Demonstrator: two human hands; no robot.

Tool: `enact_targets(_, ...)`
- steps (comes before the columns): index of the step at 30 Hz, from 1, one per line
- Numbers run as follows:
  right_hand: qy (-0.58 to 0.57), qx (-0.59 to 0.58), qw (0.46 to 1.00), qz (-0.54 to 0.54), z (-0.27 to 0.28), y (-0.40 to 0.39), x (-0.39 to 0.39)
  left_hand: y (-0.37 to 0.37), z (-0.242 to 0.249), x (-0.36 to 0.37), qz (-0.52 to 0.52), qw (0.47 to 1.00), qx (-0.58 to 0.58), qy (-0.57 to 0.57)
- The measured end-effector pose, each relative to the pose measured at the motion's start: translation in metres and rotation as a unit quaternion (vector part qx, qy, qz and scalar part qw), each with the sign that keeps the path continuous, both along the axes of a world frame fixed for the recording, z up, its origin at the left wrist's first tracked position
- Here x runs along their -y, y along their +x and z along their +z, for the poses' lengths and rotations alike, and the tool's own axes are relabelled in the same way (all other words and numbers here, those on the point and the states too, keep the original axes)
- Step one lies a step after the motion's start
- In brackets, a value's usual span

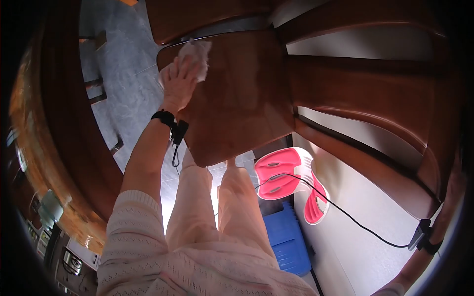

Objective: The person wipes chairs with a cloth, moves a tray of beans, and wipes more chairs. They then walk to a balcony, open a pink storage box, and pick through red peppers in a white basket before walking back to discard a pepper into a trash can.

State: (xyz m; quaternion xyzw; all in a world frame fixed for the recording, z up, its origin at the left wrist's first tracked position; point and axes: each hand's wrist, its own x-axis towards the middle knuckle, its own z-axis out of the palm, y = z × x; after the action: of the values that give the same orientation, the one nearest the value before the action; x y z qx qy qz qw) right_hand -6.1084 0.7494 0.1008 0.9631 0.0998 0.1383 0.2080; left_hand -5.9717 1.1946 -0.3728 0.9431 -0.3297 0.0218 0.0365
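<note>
Left of the seat (242, 98) runs a table (35, 128), with grey floor (128, 59) between. On the seat's upper left corner, the left hand (179, 81) lies on a cloth (198, 51), fingers slightly spread and laid over it rather than closed round it; the cloth shows past the fingertips and at the sides. It looks thin, light and limp, so it should bunch easily and cannot break; a flat palm over its middle seems the most even hold, while a pinch at one edge would let the rest trail. The seat's glossy wood looks hard, likely letting cloth slide. Below right of the seat are a blue bin (285, 241) and a pink-and-white piece (279, 163). Right of the seat is the backrest (363, 86); farthest right, the right hand (457, 183) is dim, and I cannot tell its finger state.
</note>
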Motion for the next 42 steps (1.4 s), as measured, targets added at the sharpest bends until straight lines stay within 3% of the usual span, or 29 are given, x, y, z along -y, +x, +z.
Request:
enact_targets(1,0.005,0.001,1.000,0.001,-0.001,0.000,-0.001,0.000,-0.009,-0.009,0.001,1.000,0.001,0.005)
enact_targets(3,0.010,-0.001,1.000,-0.016,0.001,0.000,-0.003,-0.009,-0.036,-0.021,0.147,0.988,-0.003,0.039)
enact_targets(4,0.012,0.000,1.000,-0.015,0.002,0.000,-0.004,-0.019,-0.036,-0.016,0.148,0.988,-0.002,0.041)
enact_targets(5,0.010,0.001,1.000,-0.014,0.001,0.000,-0.005,-0.039,-0.035,-0.006,0.328,0.937,-0.090,-0.079)
enact_targets(6,0.011,0.002,1.000,-0.011,0.000,0.001,-0.007,-0.061,-0.029,0.000,0.491,0.832,-0.170,-0.194)
enact_targets(8,0.029,0.008,1.000,-0.006,-0.001,0.001,-0.006,-0.104,-0.023,-0.002,0.492,0.832,-0.200,-0.159)
enact_targets(10,0.040,0.017,0.999,-0.004,0.000,-0.002,-0.001,-0.156,-0.041,-0.014,0.471,0.840,-0.171,-0.209)
enact_targets(12,0.022,0.009,0.998,-0.062,-0.004,-0.007,0.009,-0.198,-0.015,-0.019,0.494,0.780,-0.345,-0.170)
enact_targets(14,-0.007,0.009,0.992,-0.123,-0.007,-0.012,0.020,-0.235,-0.004,-0.028,0.474,0.772,-0.389,-0.168)
enact_targets(16,0.010,0.050,0.989,-0.135,-0.008,-0.016,0.017,-0.260,0.001,-0.043,0.360,0.813,-0.449,-0.086)
enact_targets(17,0.011,0.071,0.993,-0.092,-0.008,-0.015,0.010,-0.262,-0.001,-0.055,0.140,0.891,-0.425,0.077)
enact_targets(18,0.046,0.088,0.992,-0.080,-0.008,-0.011,0.001,-0.260,-0.006,-0.063,-0.036,0.912,-0.375,0.164)
enact_targets(20,0.129,0.124,0.983,-0.040,-0.005,-0.013,0.003,-0.272,-0.109,-0.088,0.044,0.899,-0.422,0.108)
enact_targets(21,0.210,0.143,0.967,-0.005,-0.003,-0.014,0.000,-0.247,-0.064,-0.056,0.203,0.797,-0.552,-0.136)
enact_targets(22,0.226,0.171,0.959,0.028,-0.001,-0.016,0.001,-0.225,0.006,-0.018,0.334,0.602,-0.628,-0.362)
enact_targets(23,0.208,0.184,0.960,0.034,0.007,-0.022,-0.005,-0.203,0.052,0.016,0.291,0.617,-0.598,-0.421)
enact_targets(25,0.224,0.207,0.952,0.029,0.032,-0.051,-0.023,-0.159,0.141,0.088,0.222,0.810,-0.398,-0.370)
enact_targets(27,0.240,0.217,0.946,0.014,0.045,-0.101,-0.033,-0.136,0.259,0.157,0.120,0.831,-0.320,-0.439)
enact_targets(28,0.277,0.213,0.937,-0.013,0.047,-0.128,-0.036,-0.140,0.321,0.192,0.067,0.792,-0.311,-0.521)
enact_targets(29,0.313,0.209,0.926,-0.039,0.048,-0.153,-0.038,-0.133,0.320,0.220,-0.048,0.828,-0.175,-0.531)
enact_targets(31,0.306,0.190,0.930,-0.071,0.038,-0.196,-0.035,-0.152,0.384,0.272,-0.186,0.827,-0.025,-0.530)
enact_targets(32,0.307,0.192,0.929,-0.072,0.031,-0.208,-0.030,-0.165,0.410,0.297,-0.260,0.809,-0.013,-0.527)
enact_targets(35,0.337,0.175,0.920,-0.103,0.021,-0.225,-0.024,-0.201,0.428,0.356,-0.378,0.786,0.023,-0.488)
enact_targets(40,0.377,0.188,0.904,-0.071,0.013,-0.201,-0.028,-0.146,0.425,0.374,-0.390,0.800,0.098,-0.445)
enact_targets(42,0.375,0.185,0.906,-0.070,0.006,-0.190,-0.025,-0.112,0.429,0.381,-0.326,0.819,0.127,-0.454)
